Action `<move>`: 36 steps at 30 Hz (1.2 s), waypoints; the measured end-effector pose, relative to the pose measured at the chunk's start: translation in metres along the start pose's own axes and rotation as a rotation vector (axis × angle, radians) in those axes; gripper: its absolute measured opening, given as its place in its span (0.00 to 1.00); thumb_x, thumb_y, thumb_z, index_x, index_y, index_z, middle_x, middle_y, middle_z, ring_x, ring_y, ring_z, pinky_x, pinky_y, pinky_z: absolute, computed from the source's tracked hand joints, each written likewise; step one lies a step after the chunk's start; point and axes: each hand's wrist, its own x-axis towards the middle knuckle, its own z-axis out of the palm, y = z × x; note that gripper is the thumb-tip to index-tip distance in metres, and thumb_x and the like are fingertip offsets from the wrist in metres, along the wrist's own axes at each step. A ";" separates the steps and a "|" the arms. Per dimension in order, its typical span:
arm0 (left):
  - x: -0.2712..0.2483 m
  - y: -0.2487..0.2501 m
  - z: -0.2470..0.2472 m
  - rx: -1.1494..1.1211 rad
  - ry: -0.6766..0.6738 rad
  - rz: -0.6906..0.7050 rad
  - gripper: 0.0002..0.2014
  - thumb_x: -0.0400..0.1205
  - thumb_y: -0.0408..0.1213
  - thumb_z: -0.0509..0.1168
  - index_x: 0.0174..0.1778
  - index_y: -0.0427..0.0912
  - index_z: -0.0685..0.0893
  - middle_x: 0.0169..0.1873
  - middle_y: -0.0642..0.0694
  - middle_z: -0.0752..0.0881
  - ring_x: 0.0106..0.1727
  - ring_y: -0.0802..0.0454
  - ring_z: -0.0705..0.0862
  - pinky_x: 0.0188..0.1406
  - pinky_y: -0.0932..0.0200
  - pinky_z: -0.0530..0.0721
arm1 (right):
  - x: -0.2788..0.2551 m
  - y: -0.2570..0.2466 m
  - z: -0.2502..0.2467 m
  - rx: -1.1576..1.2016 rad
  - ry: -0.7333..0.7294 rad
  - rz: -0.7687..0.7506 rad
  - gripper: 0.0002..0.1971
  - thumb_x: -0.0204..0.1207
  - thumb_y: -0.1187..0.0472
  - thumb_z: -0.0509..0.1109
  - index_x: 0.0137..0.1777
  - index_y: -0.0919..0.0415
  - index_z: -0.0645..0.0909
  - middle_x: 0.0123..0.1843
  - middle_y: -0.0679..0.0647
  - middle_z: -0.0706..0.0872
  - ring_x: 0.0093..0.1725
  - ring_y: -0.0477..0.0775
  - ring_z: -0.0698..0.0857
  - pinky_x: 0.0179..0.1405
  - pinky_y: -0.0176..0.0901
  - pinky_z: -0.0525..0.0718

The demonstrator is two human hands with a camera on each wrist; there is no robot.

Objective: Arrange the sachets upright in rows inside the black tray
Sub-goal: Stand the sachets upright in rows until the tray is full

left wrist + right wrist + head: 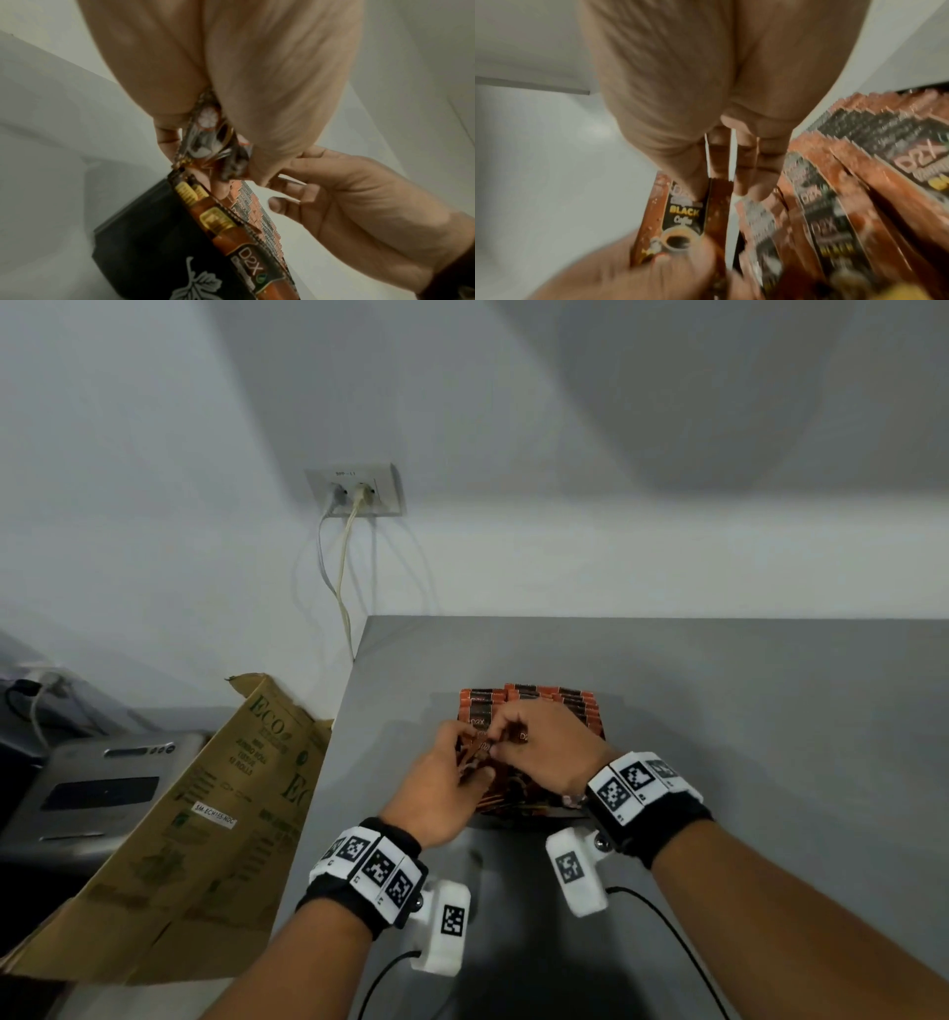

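Orange-and-black coffee sachets (534,703) stand in rows in the black tray (144,243), which has a white leaf print on its side. Both hands meet over the tray's near left part and hide most of it. My left hand (462,762) pinches a small bunch of sachets (210,142) between thumb and fingers. My right hand (518,737) grips the top of one "Black Coffee" sachet (685,215) held in that bunch. To its right stand the packed rows of sachets (859,182).
The tray sits on a grey table (719,711) near its left edge. A brown cardboard box (205,814) leans beside the table at the left, with a grey machine (92,793) behind it. A wall socket (354,492) with hanging cables is above.
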 end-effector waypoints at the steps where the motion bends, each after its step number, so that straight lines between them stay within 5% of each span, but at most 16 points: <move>1: -0.001 0.002 -0.001 0.003 0.004 0.004 0.20 0.84 0.38 0.68 0.67 0.55 0.68 0.47 0.57 0.87 0.46 0.62 0.87 0.43 0.65 0.83 | 0.001 0.000 -0.005 -0.006 0.038 0.016 0.05 0.77 0.59 0.75 0.44 0.47 0.83 0.45 0.42 0.87 0.46 0.40 0.85 0.46 0.34 0.78; 5: -0.002 0.003 -0.001 0.039 -0.018 -0.036 0.24 0.83 0.32 0.65 0.69 0.57 0.65 0.42 0.51 0.89 0.36 0.53 0.90 0.32 0.58 0.87 | -0.001 0.013 -0.037 0.014 0.197 0.170 0.07 0.80 0.64 0.71 0.47 0.49 0.82 0.41 0.45 0.89 0.37 0.40 0.89 0.36 0.32 0.84; 12: -0.001 0.009 0.001 0.072 -0.040 -0.046 0.27 0.83 0.28 0.64 0.73 0.54 0.65 0.44 0.51 0.89 0.39 0.56 0.89 0.31 0.67 0.82 | -0.004 0.033 -0.002 -0.259 -0.026 0.276 0.10 0.79 0.66 0.70 0.45 0.48 0.82 0.46 0.46 0.86 0.49 0.51 0.88 0.47 0.41 0.85; 15: -0.001 0.011 0.001 0.086 -0.037 -0.034 0.28 0.83 0.27 0.63 0.75 0.53 0.64 0.43 0.53 0.89 0.40 0.58 0.88 0.31 0.71 0.79 | -0.006 0.032 0.006 -0.332 -0.010 0.245 0.07 0.79 0.65 0.71 0.52 0.53 0.84 0.54 0.49 0.84 0.51 0.52 0.84 0.50 0.41 0.81; 22: 0.000 0.015 0.002 0.089 -0.064 -0.010 0.30 0.83 0.27 0.63 0.78 0.52 0.63 0.41 0.56 0.87 0.38 0.61 0.87 0.29 0.74 0.78 | -0.012 0.034 0.005 -0.366 0.072 0.189 0.06 0.79 0.60 0.72 0.54 0.53 0.85 0.56 0.49 0.83 0.56 0.51 0.82 0.59 0.46 0.83; 25: 0.001 0.017 0.003 0.039 -0.096 -0.038 0.31 0.84 0.26 0.62 0.79 0.55 0.62 0.45 0.52 0.89 0.43 0.59 0.89 0.35 0.70 0.81 | -0.015 0.021 -0.007 -0.133 0.144 0.141 0.08 0.78 0.59 0.72 0.55 0.51 0.87 0.48 0.41 0.85 0.46 0.41 0.84 0.51 0.33 0.83; 27: 0.001 0.018 0.002 0.046 -0.095 -0.025 0.32 0.84 0.26 0.61 0.80 0.55 0.61 0.48 0.51 0.89 0.46 0.58 0.89 0.42 0.66 0.83 | -0.018 0.007 -0.008 0.034 0.045 0.092 0.12 0.77 0.61 0.73 0.58 0.49 0.87 0.44 0.42 0.88 0.39 0.40 0.87 0.40 0.27 0.82; 31: 0.001 0.020 -0.003 0.059 -0.113 0.021 0.38 0.80 0.22 0.60 0.83 0.54 0.56 0.56 0.53 0.86 0.55 0.52 0.88 0.56 0.61 0.85 | -0.016 -0.004 0.006 0.013 -0.087 -0.036 0.15 0.75 0.65 0.73 0.59 0.50 0.89 0.54 0.43 0.91 0.52 0.41 0.88 0.59 0.37 0.84; 36: 0.002 0.018 -0.008 0.004 -0.145 -0.014 0.47 0.76 0.28 0.69 0.85 0.56 0.51 0.51 0.51 0.88 0.49 0.55 0.90 0.51 0.57 0.89 | -0.013 -0.009 -0.001 0.009 -0.008 -0.035 0.07 0.78 0.62 0.72 0.45 0.47 0.85 0.45 0.41 0.89 0.46 0.40 0.87 0.49 0.40 0.84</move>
